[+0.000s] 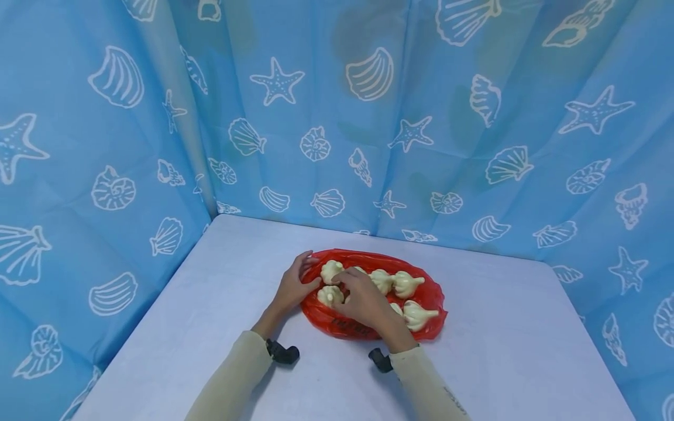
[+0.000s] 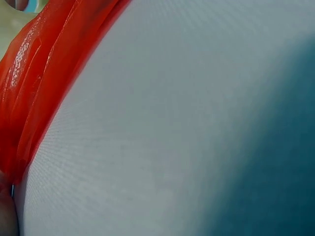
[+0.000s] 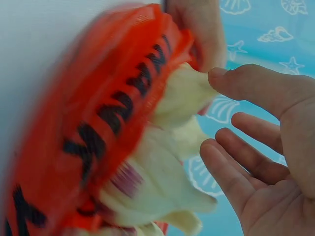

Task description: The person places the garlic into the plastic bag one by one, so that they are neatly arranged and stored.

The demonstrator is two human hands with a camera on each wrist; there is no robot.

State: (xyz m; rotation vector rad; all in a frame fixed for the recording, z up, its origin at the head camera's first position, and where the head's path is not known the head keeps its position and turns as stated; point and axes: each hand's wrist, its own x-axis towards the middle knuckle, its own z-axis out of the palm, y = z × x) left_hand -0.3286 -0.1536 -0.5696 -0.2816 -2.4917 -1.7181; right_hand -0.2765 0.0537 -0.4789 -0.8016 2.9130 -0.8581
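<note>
A red plastic bag (image 1: 358, 334) with dark lettering lies on the table, its mouth spread wide around several whitish garlic bulbs (image 1: 416, 316). At the bag's left end my left hand (image 1: 288, 287) holds the rim, thumb toward the bulbs. In the left wrist view the red film (image 2: 47, 73) narrows down to a finger (image 2: 6, 211) at the lower left corner. My right hand (image 1: 368, 299) hovers over the bulbs from the front. In the right wrist view its fingers are apart, and the thumb tip (image 3: 216, 76) is right at the stem of one bulb (image 3: 179, 96).
The bag rests on a white table (image 1: 505, 327) toward its back edge. A blue curtain (image 1: 337, 117) with white shells and starfish surrounds the back and sides. Black wrist mounts (image 1: 283, 353) sit under both sleeves, close over the tabletop.
</note>
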